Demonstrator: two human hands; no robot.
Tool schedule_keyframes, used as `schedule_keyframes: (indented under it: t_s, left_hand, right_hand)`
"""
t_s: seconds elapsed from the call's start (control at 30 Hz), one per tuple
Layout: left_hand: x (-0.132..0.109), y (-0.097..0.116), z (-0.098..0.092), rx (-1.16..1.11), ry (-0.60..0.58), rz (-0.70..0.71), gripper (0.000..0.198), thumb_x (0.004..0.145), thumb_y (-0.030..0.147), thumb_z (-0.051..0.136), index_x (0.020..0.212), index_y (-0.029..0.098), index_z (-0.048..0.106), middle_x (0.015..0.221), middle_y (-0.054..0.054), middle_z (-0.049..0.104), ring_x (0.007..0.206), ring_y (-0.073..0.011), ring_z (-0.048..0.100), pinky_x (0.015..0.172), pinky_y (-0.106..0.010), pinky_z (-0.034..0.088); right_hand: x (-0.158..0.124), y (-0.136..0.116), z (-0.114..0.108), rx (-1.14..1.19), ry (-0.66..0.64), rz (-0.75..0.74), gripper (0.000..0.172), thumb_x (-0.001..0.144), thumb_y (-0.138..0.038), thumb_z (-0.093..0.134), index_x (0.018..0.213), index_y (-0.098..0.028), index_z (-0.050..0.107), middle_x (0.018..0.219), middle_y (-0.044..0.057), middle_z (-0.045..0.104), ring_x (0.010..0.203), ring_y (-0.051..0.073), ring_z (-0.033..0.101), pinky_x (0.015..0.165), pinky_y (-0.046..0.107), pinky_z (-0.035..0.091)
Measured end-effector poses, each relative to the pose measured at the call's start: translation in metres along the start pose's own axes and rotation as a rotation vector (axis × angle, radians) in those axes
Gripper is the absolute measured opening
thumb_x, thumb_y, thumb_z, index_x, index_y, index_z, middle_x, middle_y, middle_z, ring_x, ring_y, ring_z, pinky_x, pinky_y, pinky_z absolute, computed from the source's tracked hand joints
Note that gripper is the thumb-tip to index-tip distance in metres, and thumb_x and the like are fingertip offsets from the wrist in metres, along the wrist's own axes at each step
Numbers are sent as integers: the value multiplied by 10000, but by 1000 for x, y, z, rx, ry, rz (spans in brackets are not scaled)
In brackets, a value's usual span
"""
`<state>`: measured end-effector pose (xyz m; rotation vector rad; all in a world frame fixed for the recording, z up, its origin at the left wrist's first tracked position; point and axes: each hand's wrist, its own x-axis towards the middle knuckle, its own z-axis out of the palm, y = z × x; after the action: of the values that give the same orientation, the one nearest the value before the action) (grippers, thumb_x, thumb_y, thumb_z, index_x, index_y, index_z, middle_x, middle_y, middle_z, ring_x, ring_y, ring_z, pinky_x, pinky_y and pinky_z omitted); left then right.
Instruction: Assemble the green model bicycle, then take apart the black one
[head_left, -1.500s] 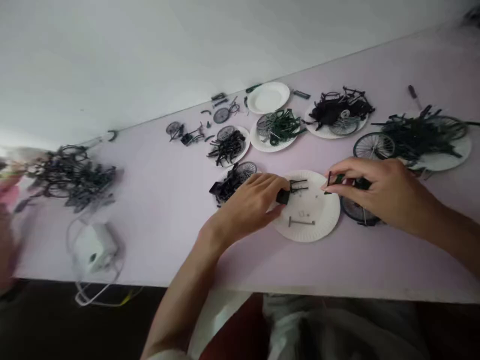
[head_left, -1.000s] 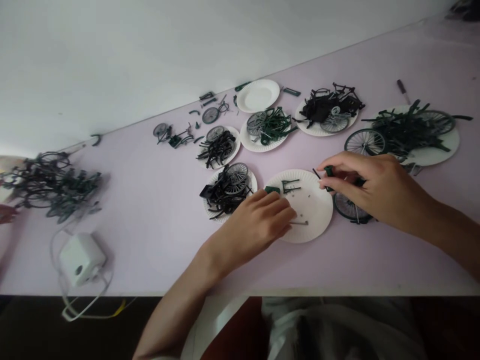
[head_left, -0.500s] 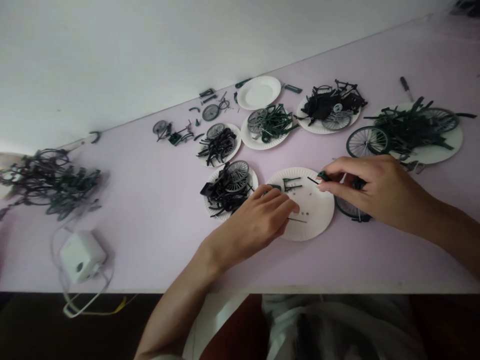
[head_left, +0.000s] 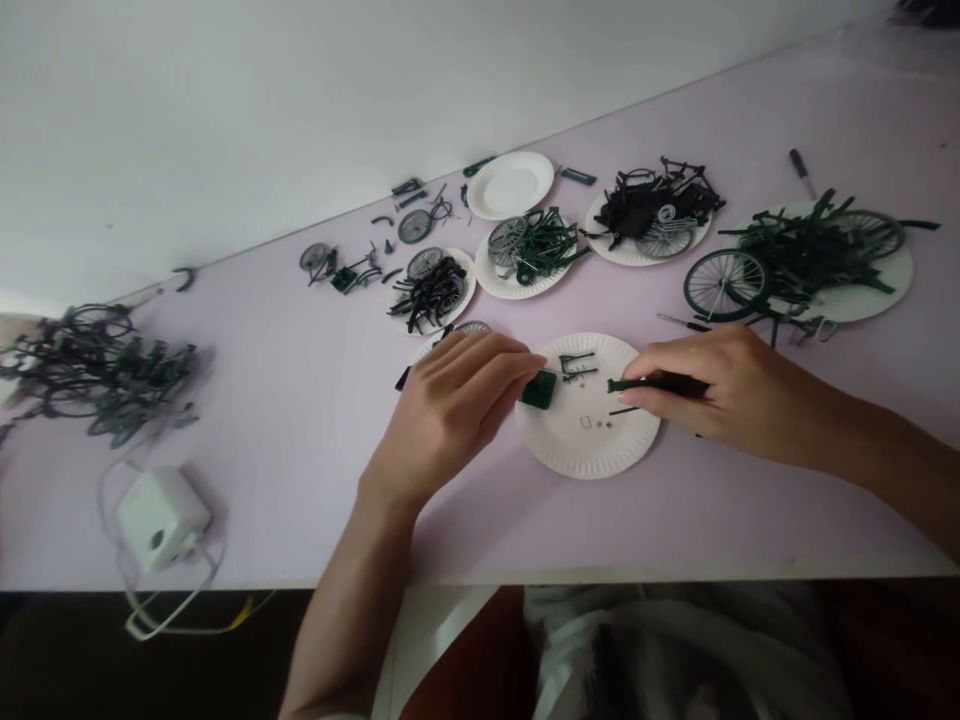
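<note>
My right hand (head_left: 712,385) pinches a long dark green bicycle part (head_left: 626,385) over the right side of a white paper plate (head_left: 585,462). Its far end is hidden in my palm. A short thin black rod (head_left: 622,411) shows just under those fingertips. My left hand (head_left: 465,395) is closed, thumb and fingertips together at the plate's left rim; what they pinch, perhaps something thin, is unclear. Right beside them lies a green model basket (head_left: 538,390). A small dark forked frame piece (head_left: 577,367) and several tiny metal bits (head_left: 600,425) are on the plate.
Behind stand paper plates heaped with model bicycle parts (head_left: 431,290), some black, some green (head_left: 817,250). Screwdrivers lie at the back right (head_left: 801,172) and by my right hand (head_left: 682,322). Assembled small bicycles (head_left: 112,365) and a white adapter with cable (head_left: 161,520) are at left.
My left hand has moved left and up from the plate's middle to its left rim. The thin rod near it is gone from there. My right hand has turned, showing more of the green part.
</note>
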<state>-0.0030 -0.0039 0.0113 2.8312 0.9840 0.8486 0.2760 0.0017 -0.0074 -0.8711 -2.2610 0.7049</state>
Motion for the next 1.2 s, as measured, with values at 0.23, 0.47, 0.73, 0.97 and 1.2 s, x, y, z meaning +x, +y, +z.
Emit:
schedule_keyframes:
  t_s: [0.23,0.47,0.73,0.97,1.2]
  left_hand:
    - [4,9,5,81,-10,114,76,985,115,638,1030,164,600,879,-56,723,793,-167,647,710,-320,522]
    - [4,14,12,117,-9,176,102,954,102,672,989,154,591,832,-64,714,738,-174,638,653,-317,503]
    - [1,19,15,37,-2,132,112,991,79,597,1073,155,598,886,-74,693,773,-156,632,679,-296,530]
    - [-7,24,21,-94,69,106,345,951,8,636,1276,122,606,1117,-132,718,1015,-176,707,825,-281,607]
    - [-2,33,24,-267,141,37,387,962,3,612,1297,190,570,1157,-93,735,1025,-152,735,821,-240,629]
  right_hand:
    - [0,1,2,12,-34,51,212,992,-367,632,934,-198,745,745,-6,734,586,117,605,593,258,434]
    - [-2,1,8,42,-59,34,206,990,-362,647,966,-187,754,732,-8,724,563,102,574,558,245,406]
    - [-2,-3,9,42,-72,61,198,979,-339,655,988,-187,781,653,-23,687,495,88,498,506,238,357]
    - [-3,-5,12,72,-16,73,205,984,-346,654,1011,-183,774,636,-32,672,485,81,507,509,233,365]
    - [-1,-13,10,181,-78,128,192,1003,-343,622,971,-206,753,639,-47,649,500,83,493,500,241,361]
